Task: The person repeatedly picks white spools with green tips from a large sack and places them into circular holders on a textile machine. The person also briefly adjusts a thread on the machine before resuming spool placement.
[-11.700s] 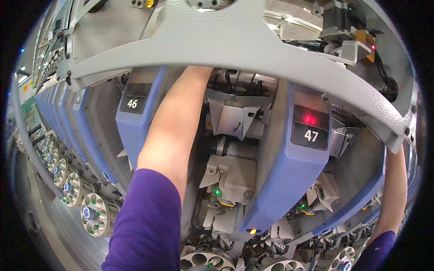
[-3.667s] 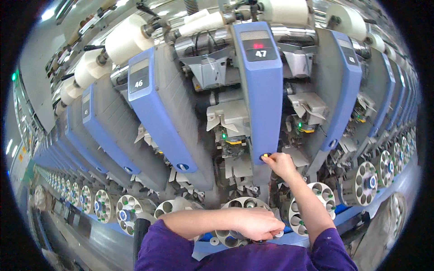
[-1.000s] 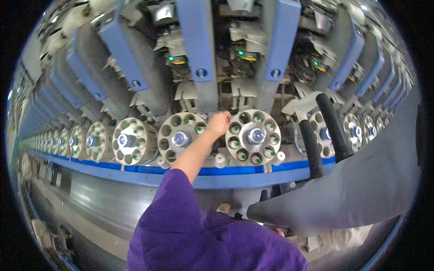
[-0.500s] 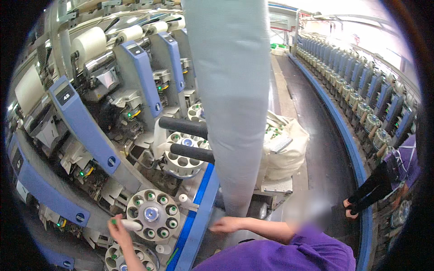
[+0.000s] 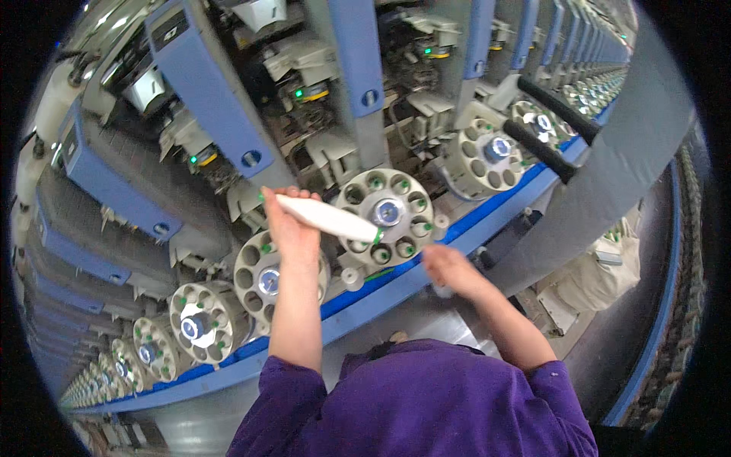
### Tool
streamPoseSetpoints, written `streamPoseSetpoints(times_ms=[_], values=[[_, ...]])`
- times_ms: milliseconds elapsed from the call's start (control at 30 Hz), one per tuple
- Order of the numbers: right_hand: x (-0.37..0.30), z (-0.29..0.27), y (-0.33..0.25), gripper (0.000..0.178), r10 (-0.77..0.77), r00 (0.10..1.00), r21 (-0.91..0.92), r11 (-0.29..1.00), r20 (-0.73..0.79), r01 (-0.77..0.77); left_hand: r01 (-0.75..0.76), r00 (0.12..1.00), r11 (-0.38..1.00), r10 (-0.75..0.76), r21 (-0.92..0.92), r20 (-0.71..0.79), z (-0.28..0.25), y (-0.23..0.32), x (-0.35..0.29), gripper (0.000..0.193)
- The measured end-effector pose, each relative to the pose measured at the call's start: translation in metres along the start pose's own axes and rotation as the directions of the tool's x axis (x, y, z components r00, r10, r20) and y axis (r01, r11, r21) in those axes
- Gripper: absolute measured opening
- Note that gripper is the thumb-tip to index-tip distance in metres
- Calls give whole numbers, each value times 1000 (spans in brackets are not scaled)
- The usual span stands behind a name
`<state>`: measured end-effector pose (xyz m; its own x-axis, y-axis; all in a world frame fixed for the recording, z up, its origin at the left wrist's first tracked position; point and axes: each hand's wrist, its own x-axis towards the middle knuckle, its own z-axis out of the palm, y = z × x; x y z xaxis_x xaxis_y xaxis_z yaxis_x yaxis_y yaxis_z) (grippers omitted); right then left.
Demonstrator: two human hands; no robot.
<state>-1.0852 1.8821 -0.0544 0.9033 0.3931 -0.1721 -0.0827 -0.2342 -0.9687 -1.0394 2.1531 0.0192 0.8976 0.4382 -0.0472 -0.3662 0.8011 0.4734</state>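
My left hand (image 5: 292, 221) is closed round one end of a white yarn bobbin (image 5: 333, 219) with green ends. The bobbin lies slanted, its far green end over the rim of a round bobbin magazine (image 5: 388, 190). Several pockets of this magazine hold green-tipped bobbins around a blue hub (image 5: 387, 213). By the magazine's lower right edge is my right hand (image 5: 451, 270), smeared by motion, so its fingers do not show clearly. Below my left hand stands another round magazine (image 5: 247, 278), partly hidden by my forearm.
More magazines (image 5: 194, 324) line the blue rail (image 5: 343, 316) on both sides. Behind them rise blue machine panels (image 5: 205, 84). A grey wrapped column (image 5: 609, 175) with black padded bars (image 5: 541, 151) stands at right, beside a cream sack (image 5: 601, 278) of bobbins.
My view has turned left and down along the machine. The left hand still holds the bobbin, now raised beside the magazine. My right hand has come closer to the magazine.
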Motion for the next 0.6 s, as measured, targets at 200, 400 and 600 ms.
streamPoseSetpoints(times_ms=[200,400,600], values=[[-2,-46,7,27,206,904,878,391,-376,276,-6,1000,999,5,38,9,-19,-14,-7,30],[23,-18,-18,21,-116,940,361,903,-321,235,6,1000,991,-8,130,20,-4,-32,-27,28],[58,19,-37,19,-238,948,226,932,-210,284,69,968,978,-113,197,225,-1,-42,-36,30]])
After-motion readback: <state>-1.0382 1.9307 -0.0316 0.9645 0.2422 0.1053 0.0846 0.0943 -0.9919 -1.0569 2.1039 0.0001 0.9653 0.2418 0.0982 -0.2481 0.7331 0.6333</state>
